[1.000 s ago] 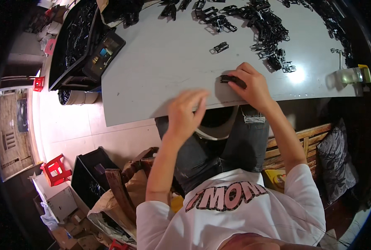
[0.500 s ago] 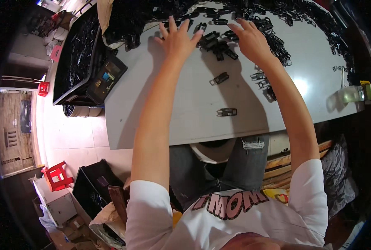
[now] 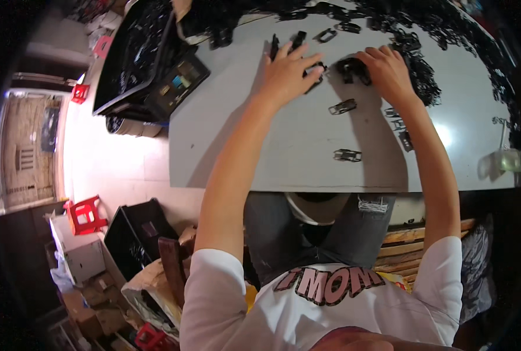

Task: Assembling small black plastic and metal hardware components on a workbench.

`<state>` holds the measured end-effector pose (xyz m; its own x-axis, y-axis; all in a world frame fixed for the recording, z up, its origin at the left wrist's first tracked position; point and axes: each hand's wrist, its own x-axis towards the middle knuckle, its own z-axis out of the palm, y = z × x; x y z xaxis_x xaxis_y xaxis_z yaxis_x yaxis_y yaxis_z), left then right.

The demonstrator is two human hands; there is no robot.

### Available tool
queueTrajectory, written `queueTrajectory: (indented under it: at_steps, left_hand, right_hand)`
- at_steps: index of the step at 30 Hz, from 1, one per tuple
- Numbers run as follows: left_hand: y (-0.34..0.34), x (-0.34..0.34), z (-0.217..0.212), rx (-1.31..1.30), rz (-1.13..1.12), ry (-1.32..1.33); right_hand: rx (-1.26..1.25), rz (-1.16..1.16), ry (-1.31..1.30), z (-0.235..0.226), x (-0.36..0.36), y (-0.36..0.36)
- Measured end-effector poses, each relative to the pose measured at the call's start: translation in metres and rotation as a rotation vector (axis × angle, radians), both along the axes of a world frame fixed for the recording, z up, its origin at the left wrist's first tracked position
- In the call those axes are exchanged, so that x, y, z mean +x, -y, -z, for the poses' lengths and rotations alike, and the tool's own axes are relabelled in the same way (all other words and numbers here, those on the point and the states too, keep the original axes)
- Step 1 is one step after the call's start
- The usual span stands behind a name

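Small black plastic clip-like parts lie over the pale grey tabletop [image 3: 225, 158]. My left hand [image 3: 291, 75] is over the table with fingers spread, several of these parts under and beside its fingertips. A small cluster of black parts [image 3: 353, 69] touches the curled fingers of my right hand [image 3: 389, 71], which are bent close together; the palm side is hidden. Nearer to me lie a single black clip [image 3: 343, 106] and another black clip [image 3: 347, 155]. A few more black clips [image 3: 405, 140] lie beside my right forearm.
A larger heap of black parts [image 3: 421, 76] is right of my right hand, with more along the far edge. At left stands a black crate [image 3: 134, 64] filled with dark parts, a small tray [image 3: 178, 82] against it. A jar [image 3: 511, 160] sits at the right edge.
The view has shifted. My left hand has come nearer with its fingers still spread. The cluster between my hands has separated into parts by each hand, and my right fingers are more curled.
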<state>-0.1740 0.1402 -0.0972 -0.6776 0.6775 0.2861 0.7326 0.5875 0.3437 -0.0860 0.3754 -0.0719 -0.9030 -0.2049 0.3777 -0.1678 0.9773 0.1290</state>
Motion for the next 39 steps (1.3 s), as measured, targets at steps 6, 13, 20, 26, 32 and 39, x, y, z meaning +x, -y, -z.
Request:
queueTrajectory:
  at_steps: [6,13,20,26,32,39]
  left_hand:
    - [0.050,0.084,-0.006,-0.001,-0.016,0.003]
    - [0.033,0.116,-0.007,0.050,0.038,0.004]
    - [0.045,0.123,-0.013,0.259,-0.075,-0.091]
    - [0.056,0.136,-0.010,0.423,-0.089,0.006]
    - [0.064,0.148,-0.014,0.438,-0.143,0.061]
    - [0.064,0.147,-0.014,0.523,-0.197,0.113]
  right_hand:
    - [-0.085,-0.014,0.036,-0.007,0.030,0.013]
    - [-0.391,0.071,0.038,-0.009,0.035,0.010]
    - [-0.688,0.107,-0.245,-0.039,0.077,0.034]
    - [-0.529,0.404,0.121,-0.007,0.145,0.062]
    - [-0.448,0.362,0.070,-0.020,0.168,0.050]
    - [-0.438,-0.063,0.166,-0.025,0.174,0.052]
